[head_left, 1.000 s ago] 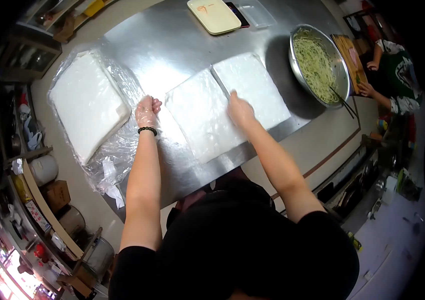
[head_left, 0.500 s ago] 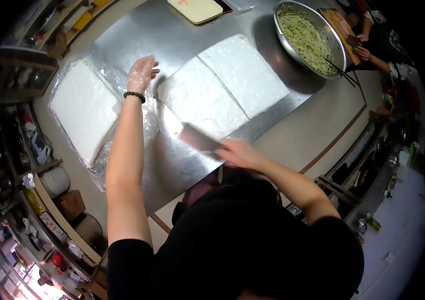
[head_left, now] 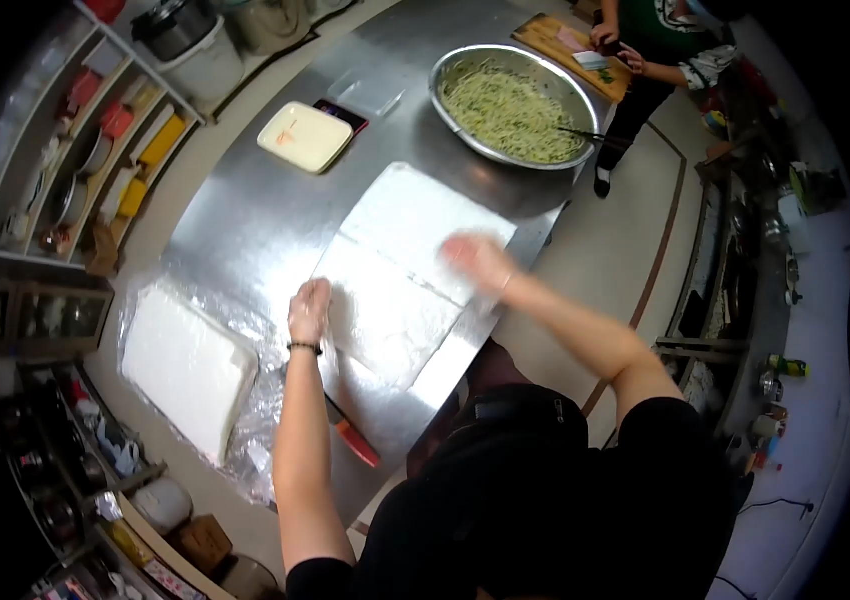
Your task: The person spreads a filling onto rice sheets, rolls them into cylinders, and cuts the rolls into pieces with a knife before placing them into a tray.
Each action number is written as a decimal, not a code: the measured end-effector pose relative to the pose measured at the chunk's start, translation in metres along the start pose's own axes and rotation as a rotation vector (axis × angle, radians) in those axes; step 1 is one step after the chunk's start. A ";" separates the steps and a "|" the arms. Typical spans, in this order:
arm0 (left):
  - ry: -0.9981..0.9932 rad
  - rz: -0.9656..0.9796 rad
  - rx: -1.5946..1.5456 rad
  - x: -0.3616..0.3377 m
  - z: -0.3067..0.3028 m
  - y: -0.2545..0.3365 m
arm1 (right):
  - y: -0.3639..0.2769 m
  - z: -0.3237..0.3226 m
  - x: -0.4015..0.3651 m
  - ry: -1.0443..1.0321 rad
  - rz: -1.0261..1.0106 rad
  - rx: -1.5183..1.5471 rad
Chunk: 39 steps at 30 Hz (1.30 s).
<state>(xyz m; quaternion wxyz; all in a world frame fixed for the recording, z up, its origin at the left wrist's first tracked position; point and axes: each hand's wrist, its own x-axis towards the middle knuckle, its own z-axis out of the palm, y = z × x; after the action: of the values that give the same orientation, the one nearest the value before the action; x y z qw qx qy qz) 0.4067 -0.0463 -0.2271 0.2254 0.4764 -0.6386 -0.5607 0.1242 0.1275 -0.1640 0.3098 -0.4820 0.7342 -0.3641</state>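
Observation:
Two thin white sheets (head_left: 385, 310) lie side by side on the steel table, a seam between them. At their left edge is my left hand (head_left: 309, 310), its fingers curled together; what they hold, if anything, is hidden. My right hand (head_left: 478, 262) is over the right part of the sheets, smeared by motion, so its fingers cannot be read. A knife with a red handle (head_left: 356, 443) rests near the table's front edge, right of my left forearm. To the left, a thick white stack (head_left: 190, 370) sits on crumpled clear plastic wrap (head_left: 265, 420).
A large steel bowl of green shreds (head_left: 515, 110) with dark chopsticks stands at the back right. Behind the sheets are a cream lidded box (head_left: 305, 137) and a clear tray (head_left: 370, 97). A person (head_left: 645, 50) handles something at a wooden board (head_left: 545, 45). Shelves line the left.
My right hand has let go of the knife, now on the table, and moved over the sheets. My left hand has come down to their edge and curled. The view has shifted.

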 end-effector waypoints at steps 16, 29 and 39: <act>0.332 -0.289 -0.262 -0.094 0.087 0.050 | 0.119 -0.275 0.192 -0.191 0.265 0.145; 0.720 -0.455 -0.414 -0.099 0.159 0.071 | 0.149 -0.296 0.239 -0.414 0.070 -0.032; 0.742 -0.439 -0.493 -0.092 0.151 0.053 | 0.177 -0.280 0.266 -0.240 -0.272 -0.759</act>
<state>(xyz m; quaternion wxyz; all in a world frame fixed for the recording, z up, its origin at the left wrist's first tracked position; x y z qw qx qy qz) 0.3049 0.1047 -0.1957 0.4202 0.6995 -0.2483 -0.5220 -0.2782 -0.0071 -0.1868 0.1425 -0.6937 0.7045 -0.0465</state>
